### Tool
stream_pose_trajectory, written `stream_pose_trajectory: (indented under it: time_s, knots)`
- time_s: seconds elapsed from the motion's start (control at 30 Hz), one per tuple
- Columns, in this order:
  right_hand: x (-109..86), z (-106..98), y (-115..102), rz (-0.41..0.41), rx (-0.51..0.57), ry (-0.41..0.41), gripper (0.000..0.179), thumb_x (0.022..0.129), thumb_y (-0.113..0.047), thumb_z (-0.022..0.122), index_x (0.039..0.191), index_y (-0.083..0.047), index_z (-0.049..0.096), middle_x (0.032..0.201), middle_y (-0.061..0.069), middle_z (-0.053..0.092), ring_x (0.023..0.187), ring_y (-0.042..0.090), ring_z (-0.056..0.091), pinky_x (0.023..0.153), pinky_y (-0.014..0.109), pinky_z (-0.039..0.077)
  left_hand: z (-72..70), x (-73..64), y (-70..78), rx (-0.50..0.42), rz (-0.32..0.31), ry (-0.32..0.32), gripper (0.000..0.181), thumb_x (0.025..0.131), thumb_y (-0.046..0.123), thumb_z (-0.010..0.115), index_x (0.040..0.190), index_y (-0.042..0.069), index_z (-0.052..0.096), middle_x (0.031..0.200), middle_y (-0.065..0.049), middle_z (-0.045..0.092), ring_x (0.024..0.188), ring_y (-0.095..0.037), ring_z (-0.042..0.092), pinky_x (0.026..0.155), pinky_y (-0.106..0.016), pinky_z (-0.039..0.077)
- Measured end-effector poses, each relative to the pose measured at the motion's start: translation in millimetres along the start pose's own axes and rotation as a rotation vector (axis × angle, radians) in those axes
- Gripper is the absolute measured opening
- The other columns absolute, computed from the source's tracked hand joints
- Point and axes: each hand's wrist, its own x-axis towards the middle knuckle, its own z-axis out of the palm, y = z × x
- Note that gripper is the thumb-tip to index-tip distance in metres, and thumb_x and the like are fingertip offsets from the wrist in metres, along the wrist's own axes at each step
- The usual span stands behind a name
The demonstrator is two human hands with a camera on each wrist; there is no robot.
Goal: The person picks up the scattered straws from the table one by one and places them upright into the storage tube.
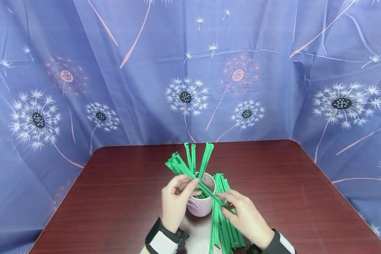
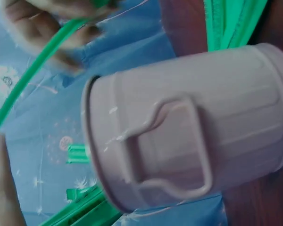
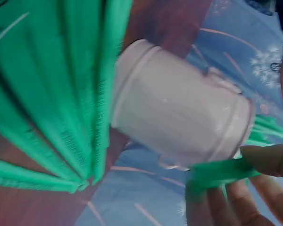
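A slim green stick packet [image 1: 212, 193] slants across the mouth of a small pale pink pail [image 1: 200, 209]. My left hand [image 1: 175, 201] pinches it between thumb and fingers just above the rim. My right hand [image 1: 246, 211] pinches its lower end, at the pail's right; the right wrist view shows the thumb over the packet [image 3: 221, 172] and fingers beneath. Several more green packets [image 1: 206, 157] stand in the pail, some leaning left behind my left hand. In the left wrist view, a looped handle [image 2: 203, 150] shows on the pail's side.
A fanned pile of green stick packets [image 1: 225, 229] lies right of the pail, partly under my right hand. A greyish-white patch [image 1: 195, 234] lies in front of the pail on the dark red-brown table [image 1: 120, 197]. A blue dandelion-print cloth [image 1: 139, 106] hangs behind.
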Motion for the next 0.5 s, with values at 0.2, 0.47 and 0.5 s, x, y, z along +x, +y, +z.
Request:
stream_pose_trajectory:
  time_s: [0.2,0.47,0.5]
  knots:
    - [-1.1,1.7,17.4,0.209,-0.2,-0.096,0.038,0.078,-0.006,0.077,0.115,-0.007,0.075,0.1,0.0,0.068,0.075,0.008,0.058,0.063,0.032,0.052,-8.6,8.3,6.0,-0.019,0.106,0.185,0.022,0.089,-0.005,0.066,0.098,-0.023,0.057,0.083,0.002,0.073,0.066,-0.013,0.071,0.058,-0.036,0.063]
    - [-7.4,5.1,42.5,0.357,-0.268,-0.303,0.055,0.076,-0.014,0.08,0.123,0.011,0.065,0.113,0.024,0.066,0.101,0.042,0.065,0.088,0.056,0.055,-22.1,14.8,7.5,0.04,0.169,0.34,0.022,0.088,-0.005,0.067,0.098,-0.022,0.057,0.086,0.004,0.073,0.064,-0.014,0.072,0.059,-0.032,0.063]
    - [-7.5,5.5,44.6,0.369,-0.257,-0.329,0.056,0.076,-0.014,0.08,0.123,0.012,0.064,0.115,0.027,0.065,0.105,0.044,0.064,0.09,0.058,0.054,-23.3,15.2,6.8,0.048,0.186,0.334,0.02,0.088,-0.006,0.067,0.097,-0.022,0.058,0.085,0.002,0.073,0.064,-0.013,0.072,0.059,-0.031,0.063]
